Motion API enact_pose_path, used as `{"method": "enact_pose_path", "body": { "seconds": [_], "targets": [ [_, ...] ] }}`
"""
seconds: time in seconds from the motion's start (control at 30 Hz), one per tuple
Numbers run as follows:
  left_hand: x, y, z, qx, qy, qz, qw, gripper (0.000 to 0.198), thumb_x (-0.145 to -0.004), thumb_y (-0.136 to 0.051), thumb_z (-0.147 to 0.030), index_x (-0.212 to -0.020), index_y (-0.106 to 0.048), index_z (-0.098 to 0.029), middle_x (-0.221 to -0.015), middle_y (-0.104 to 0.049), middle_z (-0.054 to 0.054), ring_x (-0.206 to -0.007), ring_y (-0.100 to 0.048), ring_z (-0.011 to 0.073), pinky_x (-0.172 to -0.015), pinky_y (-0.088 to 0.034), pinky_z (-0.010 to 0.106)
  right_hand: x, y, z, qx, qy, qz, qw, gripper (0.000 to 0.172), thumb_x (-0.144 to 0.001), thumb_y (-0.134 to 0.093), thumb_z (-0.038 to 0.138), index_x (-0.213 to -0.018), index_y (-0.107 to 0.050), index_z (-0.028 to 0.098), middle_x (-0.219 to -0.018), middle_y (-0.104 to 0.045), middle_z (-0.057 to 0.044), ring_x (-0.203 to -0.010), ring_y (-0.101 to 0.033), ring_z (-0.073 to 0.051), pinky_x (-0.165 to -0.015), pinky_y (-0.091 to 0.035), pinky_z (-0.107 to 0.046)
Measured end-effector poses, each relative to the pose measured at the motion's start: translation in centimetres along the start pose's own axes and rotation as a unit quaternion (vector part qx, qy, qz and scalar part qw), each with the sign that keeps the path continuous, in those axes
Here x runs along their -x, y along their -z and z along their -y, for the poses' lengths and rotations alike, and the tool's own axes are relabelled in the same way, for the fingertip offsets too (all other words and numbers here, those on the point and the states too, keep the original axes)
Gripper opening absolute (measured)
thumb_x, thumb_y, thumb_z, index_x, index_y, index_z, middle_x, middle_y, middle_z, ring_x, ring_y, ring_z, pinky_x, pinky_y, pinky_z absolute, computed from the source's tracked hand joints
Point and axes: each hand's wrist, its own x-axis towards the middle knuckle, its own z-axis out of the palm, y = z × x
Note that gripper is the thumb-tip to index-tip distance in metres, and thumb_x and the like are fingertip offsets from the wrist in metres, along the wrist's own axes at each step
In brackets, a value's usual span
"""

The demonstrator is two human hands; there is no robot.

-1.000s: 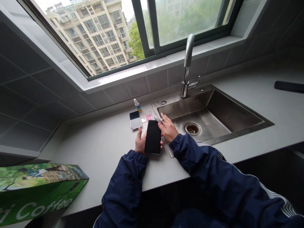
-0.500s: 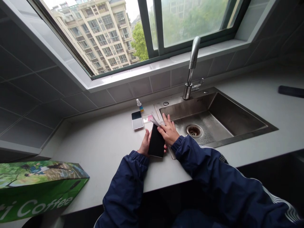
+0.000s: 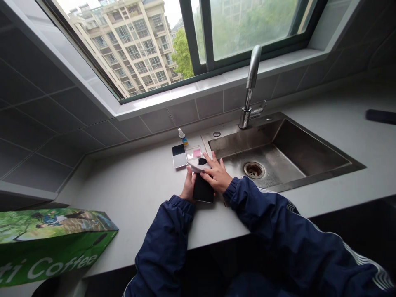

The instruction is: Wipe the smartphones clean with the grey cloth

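Note:
My left hand [image 3: 187, 186] is wrapped round a black smartphone [image 3: 203, 189], its screen facing up over the counter. A thin pale cloth [image 3: 195, 166] lies across the upper part of the screen. My right hand [image 3: 217, 173] presses the cloth on the phone, fingers partly spread, with the palm side hidden. Just beyond are a two-tone black and silver flat device [image 3: 180, 156], a small spray bottle [image 3: 182, 137] with a white top, and a clear flat case [image 3: 193, 153] with a pink piece in it.
Right of my hands is a steel sink [image 3: 287, 152] with a tall faucet [image 3: 250, 90]. A green coffee bag [image 3: 58, 247] stands at the left. On the far right of the counter [image 3: 123, 198] lies a dark long object [image 3: 381, 116]. A window [image 3: 247, 37] is behind.
My right hand has shifted slightly down and left across the phone. The cloth has moved left and now spreads over the top of the screen. My left hand keeps its hold.

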Motion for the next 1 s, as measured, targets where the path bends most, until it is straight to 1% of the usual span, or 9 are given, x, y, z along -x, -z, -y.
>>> {"method": "enact_pose_path", "body": {
  "seconds": [0.1, 0.27, 0.37, 0.53, 0.63, 0.73, 0.83, 0.93, 1.0],
  "targets": [
    [-0.2, -0.4, 0.0, 0.013, -0.036, -0.019, 0.999, 0.075, -0.097, -0.023, -0.065, -0.151, -0.038, -0.015, -0.133, -0.062, 0.017, -0.125, -0.058, 0.0328, -0.109, -0.043, 0.046, 0.2, 0.1, 0.4, -0.002, 0.019, 0.013, 1.000, 0.026, -0.098, -0.052, 0.034, -0.099, -0.076, 0.023, -0.165, -0.012, -0.006, -0.152, 0.005, -0.038, -0.109, -0.007, -0.077],
    [-0.5, -0.5, 0.2, 0.036, -0.074, -0.012, 0.997, 0.078, -0.095, -0.028, -0.069, -0.151, -0.040, -0.015, -0.142, -0.056, 0.016, -0.134, -0.049, 0.0329, -0.114, -0.037, 0.045, 0.3, 0.3, 0.6, -0.010, 0.050, 0.054, 0.997, 0.027, -0.097, -0.055, 0.035, -0.092, -0.077, 0.020, -0.165, -0.010, -0.007, -0.151, 0.007, -0.041, -0.109, -0.006, -0.077],
    [-0.7, -0.1, 0.1, 0.053, -0.084, -0.020, 0.995, 0.080, -0.092, -0.033, -0.070, -0.150, -0.042, -0.015, -0.140, -0.057, 0.017, -0.132, -0.051, 0.0346, -0.111, -0.040, 0.047, 0.4, 0.3, 0.7, -0.015, 0.071, 0.067, 0.995, 0.025, -0.096, -0.056, 0.033, -0.092, -0.078, 0.021, -0.165, -0.014, -0.006, -0.151, 0.005, -0.041, -0.109, -0.005, -0.077],
    [-0.5, 0.6, -0.3, 0.055, -0.105, -0.070, 0.990, 0.083, -0.090, -0.029, -0.074, -0.147, -0.045, -0.016, -0.132, -0.062, 0.018, -0.122, -0.059, 0.0368, -0.100, -0.048, 0.050, 0.8, 0.1, 0.9, -0.004, 0.127, 0.089, 0.988, 0.028, -0.094, -0.058, 0.033, -0.078, -0.076, 0.019, -0.165, -0.016, -0.004, -0.151, 0.002, -0.040, -0.109, -0.007, -0.076],
    [-0.2, 1.0, -0.8, 0.044, -0.099, -0.070, 0.992, 0.089, -0.086, -0.030, -0.079, -0.145, -0.047, -0.014, -0.128, -0.064, 0.020, -0.117, -0.061, 0.0373, -0.097, -0.050, 0.051, 0.9, -0.2, 0.8, 0.004, 0.158, 0.080, 0.984, 0.022, -0.092, -0.060, 0.033, -0.083, -0.078, 0.022, -0.165, -0.015, -0.003, -0.151, 0.000, -0.040, -0.110, -0.010, -0.075],
    [0.0, 1.4, -1.4, 0.041, -0.110, -0.060, 0.991, 0.091, -0.086, -0.028, -0.081, -0.143, -0.049, -0.014, -0.126, -0.064, 0.020, -0.114, -0.062, 0.0376, -0.094, -0.050, 0.053, 0.8, -0.1, 0.5, -0.001, 0.142, 0.011, 0.990, 0.023, -0.094, -0.056, 0.029, -0.101, -0.077, 0.025, -0.162, -0.026, -0.005, -0.151, -0.012, -0.036, -0.113, -0.015, -0.070],
    [0.3, 1.5, -2.0, 0.041, -0.094, -0.049, 0.994, 0.092, -0.085, -0.023, -0.082, -0.144, -0.047, -0.015, -0.124, -0.065, 0.020, -0.107, -0.064, 0.0380, -0.088, -0.052, 0.055, 0.2, 0.4, 0.0, -0.038, 0.067, -0.100, 0.992, 0.031, -0.096, -0.050, 0.028, -0.116, -0.072, 0.023, -0.152, -0.045, -0.009, -0.148, -0.028, -0.032, -0.115, -0.025, -0.063],
    [0.5, 1.4, -2.3, 0.031, -0.061, -0.023, 0.997, 0.096, -0.084, -0.019, -0.083, -0.145, -0.045, -0.015, -0.120, -0.065, 0.022, -0.093, -0.068, 0.0363, -0.077, -0.054, 0.054, -0.4, 1.3, -0.7, -0.092, -0.007, -0.209, 0.974, 0.034, -0.097, -0.048, 0.032, -0.118, -0.072, 0.022, -0.138, -0.061, -0.007, -0.137, -0.048, -0.027, -0.113, -0.039, -0.048],
    [0.7, 1.2, -2.3, 0.020, -0.029, 0.012, 0.999, 0.096, -0.084, -0.018, -0.083, -0.146, -0.043, -0.015, -0.119, -0.064, 0.024, -0.085, -0.069, 0.0351, -0.072, -0.055, 0.053, -0.6, 1.9, -1.3, -0.108, -0.061, -0.262, 0.957, 0.035, -0.097, -0.048, 0.037, -0.117, -0.072, 0.020, -0.123, -0.071, -0.006, -0.120, -0.064, -0.024, -0.104, -0.050, -0.037]
  ]
}}
